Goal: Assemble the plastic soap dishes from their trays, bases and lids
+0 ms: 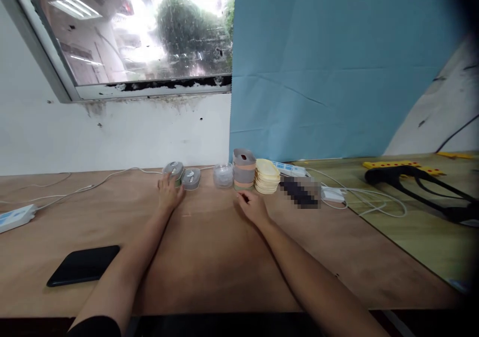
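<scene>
My left hand (pixel 170 193) reaches to the back of the table, its fingers spread against the front of a small lidded box (pixel 174 167) with a grey top. Beside it sits a second grey-topped box (pixel 191 177). My right hand (pixel 253 206) rests with curled fingers just in front of a tall stack of grey and orange cardboard sleeves (pixel 244 170); nothing shows in its grasp. Left of the sleeves is a stack of clear plastic lids (pixel 223 176). To their right stands a stack of pale yellow trays (pixel 267 176).
A black phone (pixel 84 264) lies near my left forearm. White power strips (pixel 17 217) and cables run along the back and left. Right of the trays are a blurred dark item (pixel 300 192), a white adapter (pixel 333 194) and a black-framed object (pixel 422 187). A wall stands behind.
</scene>
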{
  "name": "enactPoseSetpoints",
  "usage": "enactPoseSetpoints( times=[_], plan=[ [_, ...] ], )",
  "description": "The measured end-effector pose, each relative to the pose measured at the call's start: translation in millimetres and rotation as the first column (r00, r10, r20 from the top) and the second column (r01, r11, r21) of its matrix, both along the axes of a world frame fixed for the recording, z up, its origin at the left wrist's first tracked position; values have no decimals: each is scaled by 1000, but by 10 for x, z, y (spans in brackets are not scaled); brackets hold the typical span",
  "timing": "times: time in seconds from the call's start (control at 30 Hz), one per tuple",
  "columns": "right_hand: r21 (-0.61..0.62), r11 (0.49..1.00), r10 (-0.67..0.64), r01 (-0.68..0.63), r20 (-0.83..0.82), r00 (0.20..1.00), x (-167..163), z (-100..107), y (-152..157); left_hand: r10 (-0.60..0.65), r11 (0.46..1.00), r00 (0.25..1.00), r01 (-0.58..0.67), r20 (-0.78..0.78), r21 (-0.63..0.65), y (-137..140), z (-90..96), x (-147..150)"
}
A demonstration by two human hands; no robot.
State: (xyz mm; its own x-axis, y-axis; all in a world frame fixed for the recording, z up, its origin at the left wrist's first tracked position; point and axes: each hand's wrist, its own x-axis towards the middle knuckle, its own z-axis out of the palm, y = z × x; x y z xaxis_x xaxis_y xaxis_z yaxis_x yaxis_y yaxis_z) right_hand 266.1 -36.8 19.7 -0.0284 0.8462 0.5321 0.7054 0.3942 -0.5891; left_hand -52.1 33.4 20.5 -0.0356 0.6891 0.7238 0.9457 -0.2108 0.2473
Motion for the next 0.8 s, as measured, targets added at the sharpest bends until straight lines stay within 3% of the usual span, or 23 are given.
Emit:
enactPoseSetpoints(
  times=[0.13,0.27,0.4,0.57,0.8],
  plan=[
    [170,964,-201,204,-38,979,293,-14,155,-193,981,970,192,-145,-19,-284,-119,145],
    [346,854,-427,388,39,904,627,-38,291,-357,933,906,333,-228,-137,-515,-120,290],
    [390,783,-559,484,103,822,791,-87,393,-475,876,843,424,-253,-230,-661,-97,437],
    [382,774,-598,504,184,780,725,-128,467,-529,838,812,455,-245,-301,-716,-101,520],
    [370,796,-566,479,175,806,750,-161,505,-561,806,805,480,-191,-347,-725,-93,507]
  ],
)
